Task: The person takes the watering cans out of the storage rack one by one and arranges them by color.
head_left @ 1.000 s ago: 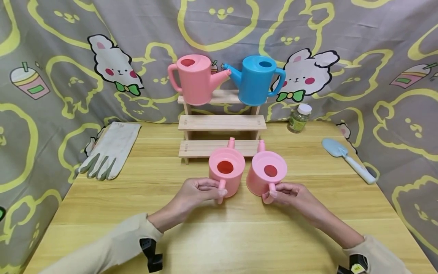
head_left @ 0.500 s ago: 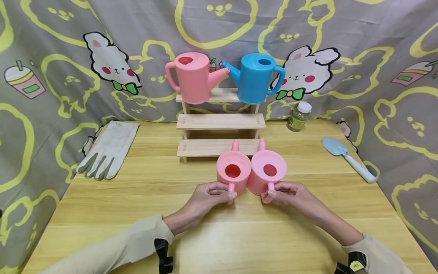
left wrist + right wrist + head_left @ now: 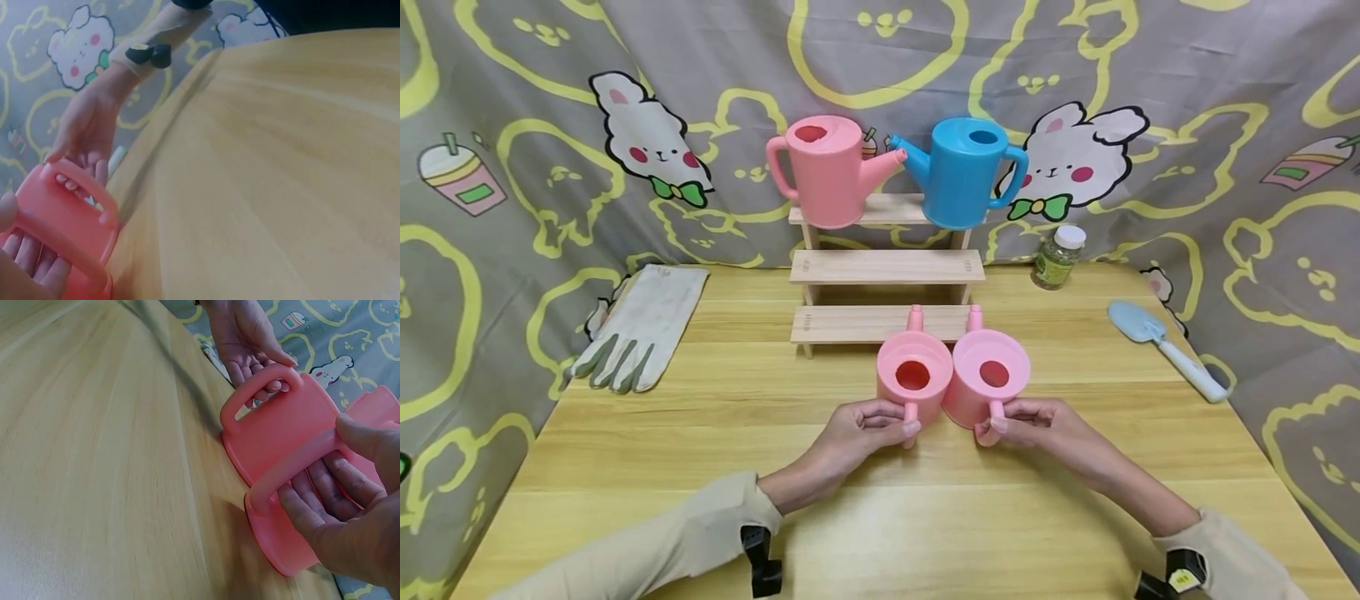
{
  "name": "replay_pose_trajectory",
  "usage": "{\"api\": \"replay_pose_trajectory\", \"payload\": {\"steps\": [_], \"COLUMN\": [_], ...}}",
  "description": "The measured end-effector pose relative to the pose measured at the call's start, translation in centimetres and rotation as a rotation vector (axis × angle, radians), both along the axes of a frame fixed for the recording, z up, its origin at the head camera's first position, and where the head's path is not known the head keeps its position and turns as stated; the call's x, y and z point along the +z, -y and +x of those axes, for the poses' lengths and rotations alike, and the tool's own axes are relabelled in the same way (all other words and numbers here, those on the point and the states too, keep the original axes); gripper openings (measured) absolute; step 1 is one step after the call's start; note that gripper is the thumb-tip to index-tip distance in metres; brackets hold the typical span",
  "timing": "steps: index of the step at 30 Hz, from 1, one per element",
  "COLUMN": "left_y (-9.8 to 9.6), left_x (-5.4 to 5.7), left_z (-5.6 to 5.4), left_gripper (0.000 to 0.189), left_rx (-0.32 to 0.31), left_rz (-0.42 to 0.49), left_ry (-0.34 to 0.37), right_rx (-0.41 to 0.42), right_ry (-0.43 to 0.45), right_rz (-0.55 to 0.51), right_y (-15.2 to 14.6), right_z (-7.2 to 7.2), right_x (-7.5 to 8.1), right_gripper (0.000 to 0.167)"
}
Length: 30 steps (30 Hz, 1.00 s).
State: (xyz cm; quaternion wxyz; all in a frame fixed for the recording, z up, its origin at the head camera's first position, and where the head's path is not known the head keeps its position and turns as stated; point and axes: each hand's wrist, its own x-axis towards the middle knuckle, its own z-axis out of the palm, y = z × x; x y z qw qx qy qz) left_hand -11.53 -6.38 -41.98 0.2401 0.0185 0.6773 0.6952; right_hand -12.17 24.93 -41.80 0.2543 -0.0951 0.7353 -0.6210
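Observation:
Two pink watering cans stand side by side on the table in the head view, touching, their spouts pointing away toward the shelf. My left hand grips the handle of the left, deeper pink watering can, thumb on top. The right, paler pink watering can has its handle in the curled fingers of my right hand. In the right wrist view, that hand's fingers pass through the handle loop. Behind, another pink watering can and a blue watering can face each other on the top step.
A three-step wooden shelf stands just beyond the cans. Gardening gloves lie at the left of the table. A white-capped jar and a light blue trowel are at the right. Patterned cloth hangs behind.
My left hand has moved its watering can to the right until it touches the paler one, and has since stayed there. The right hand and its can have hardly moved.

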Motion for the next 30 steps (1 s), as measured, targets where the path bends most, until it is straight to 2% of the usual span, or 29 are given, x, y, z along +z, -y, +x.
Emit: {"api": "replay_pose_trajectory", "payload": {"steps": [8,17,21,30], "left_y": [0.7,2.2,2.9,5.0], "left_x": [-0.2,-0.1,0.1,0.4], "left_z": [-0.5,-1.2,-1.3,-2.4], "left_gripper": [0.029,0.027,0.030,0.032], "left_rx": [-0.072,-0.174,-0.190,-0.167], "left_rz": [-0.052,-0.150,-0.165,-0.196], "left_ry": [-0.057,-0.195,-0.213,-0.233], "right_rx": [0.000,-0.006,-0.005,-0.006], "right_ry": [0.004,0.002,-0.002,-0.022], "right_rz": [0.003,0.011,0.013,0.010], "right_y": [0.0,0.0,0.0,-0.1], "right_z": [-0.1,0.0,0.0,0.1], "right_x": [0.0,0.1,0.0,-0.1], "right_gripper": [0.034,0.033,0.034,0.034]}}
